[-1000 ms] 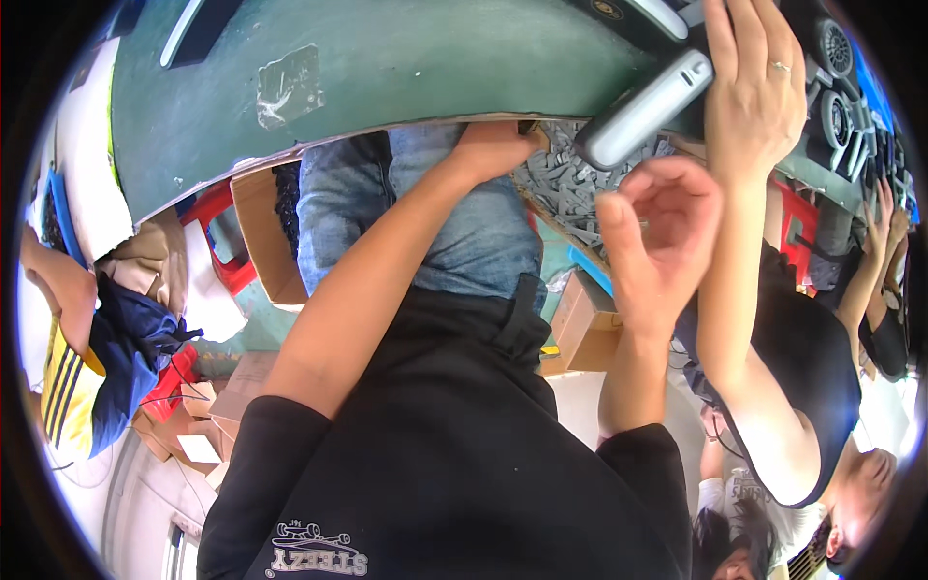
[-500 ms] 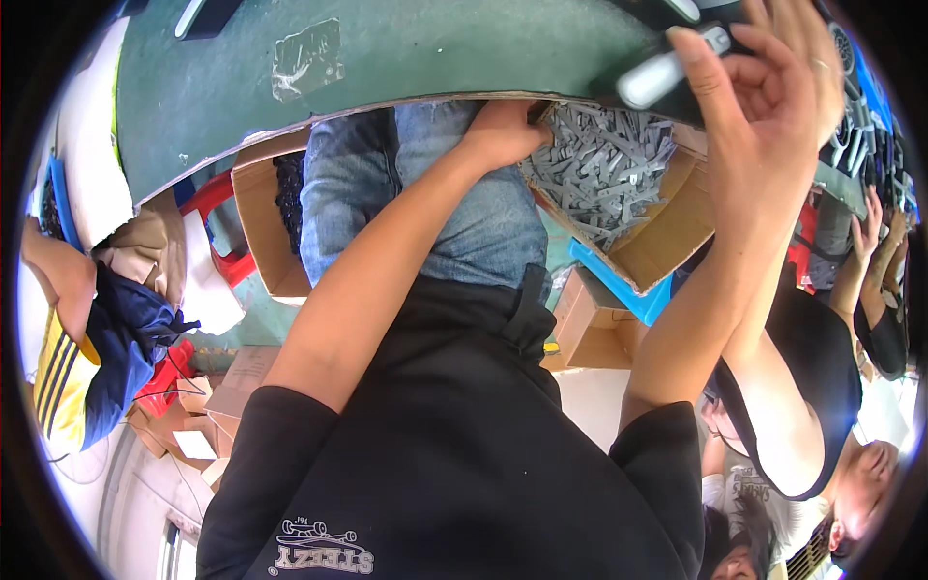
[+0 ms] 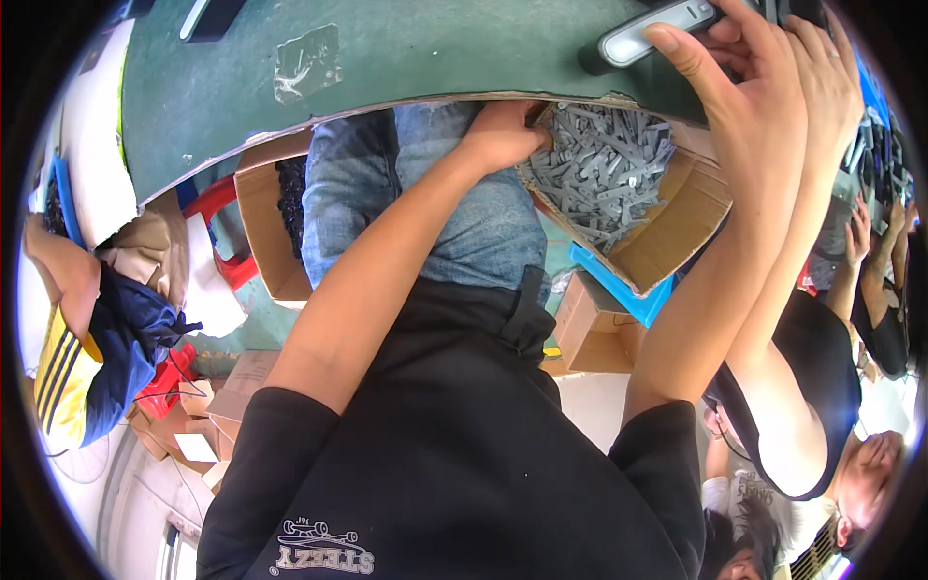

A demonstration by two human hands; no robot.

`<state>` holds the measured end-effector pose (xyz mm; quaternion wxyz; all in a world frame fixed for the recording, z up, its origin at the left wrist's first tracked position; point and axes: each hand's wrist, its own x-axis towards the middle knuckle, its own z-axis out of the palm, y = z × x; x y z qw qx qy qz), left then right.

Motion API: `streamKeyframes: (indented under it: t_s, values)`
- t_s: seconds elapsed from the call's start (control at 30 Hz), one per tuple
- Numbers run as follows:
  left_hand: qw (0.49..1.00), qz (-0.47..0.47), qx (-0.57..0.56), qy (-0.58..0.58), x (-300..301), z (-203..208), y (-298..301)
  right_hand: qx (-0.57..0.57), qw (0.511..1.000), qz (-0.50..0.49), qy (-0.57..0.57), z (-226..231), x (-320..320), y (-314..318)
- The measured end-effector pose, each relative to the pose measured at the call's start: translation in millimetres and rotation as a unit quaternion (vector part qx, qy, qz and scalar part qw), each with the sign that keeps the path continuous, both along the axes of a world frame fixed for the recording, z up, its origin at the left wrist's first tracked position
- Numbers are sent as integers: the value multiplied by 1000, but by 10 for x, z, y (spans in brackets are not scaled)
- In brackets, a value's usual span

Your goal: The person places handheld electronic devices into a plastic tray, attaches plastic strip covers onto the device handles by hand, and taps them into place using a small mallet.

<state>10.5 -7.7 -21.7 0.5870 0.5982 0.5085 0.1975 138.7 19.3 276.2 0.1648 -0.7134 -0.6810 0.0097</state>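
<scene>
Since 1 second ago, the right hand (image 3: 759,92), fingers spread, has been raised to the silver-and-black device (image 3: 633,44) at 1 o'clock; contact cannot be told. The left hand's (image 3: 503,135) grip is hidden at 12 o'clock. Grey parts (image 3: 599,164) are held in the carton (image 3: 667,256) at 2 o'clock; a co-worker's hand (image 3: 828,87) is partly blocked.

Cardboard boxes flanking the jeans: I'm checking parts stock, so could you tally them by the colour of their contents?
Right cardboard box, grey strip-shaped parts: 1
Left cardboard box, dark parts: 1
Total: 2
</scene>
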Motion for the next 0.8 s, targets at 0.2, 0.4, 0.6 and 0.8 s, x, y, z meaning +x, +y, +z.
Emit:
streamKeyframes:
  t_s: [0.2, 0.4, 0.6, 0.8]
  values:
    - [1000, 4, 5, 20, -35, 38, 4, -22, 977, 106, 182, -184, 268, 36]
    - [1000, -4, 9, 22, -27, 31, 5, -11, 984, 95, 153, -242, 321, 114]
    - [1000, 3, 7, 19, -62, 60, -2, -42, 970, 64, 230, -274, 318, 131]
    - [997, -43, -14, 60, -71, 222, 47, -18, 969, 128, 208, -426, 599, 0]
